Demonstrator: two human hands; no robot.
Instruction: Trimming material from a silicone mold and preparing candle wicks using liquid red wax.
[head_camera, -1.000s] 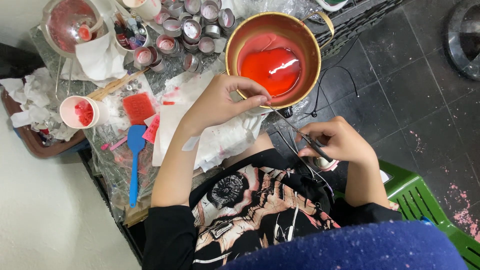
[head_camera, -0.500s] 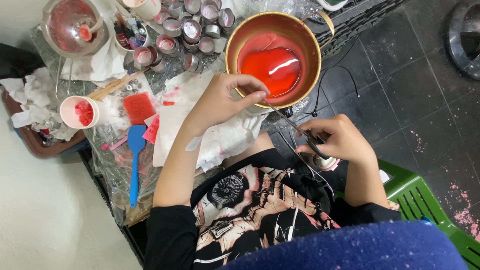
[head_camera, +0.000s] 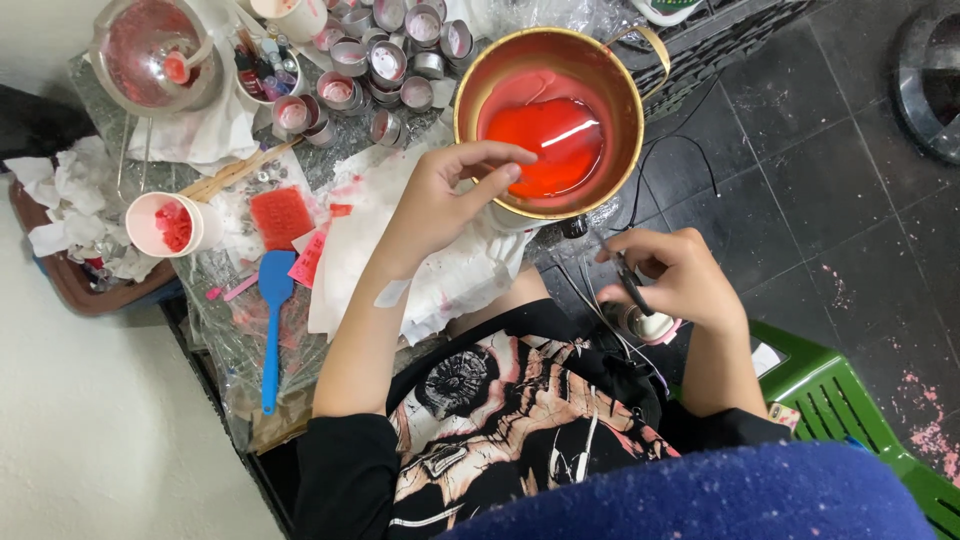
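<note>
Two hands are working at once: we are steadying the brass pot of red liquid, far on the counter, with our left hand, its grip narrow on the near rim, while our right hand, closed around a thin dark tool, is drawing our attention, so a nudge is risking a spill onto the white paper.

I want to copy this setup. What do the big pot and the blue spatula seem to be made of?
Pot: likely metal, with a shiny gold-toned wall and rim; the left hand rests at its edge. Blue spatula: probably silicone or plastic, matte, one even colour throughout.
</note>
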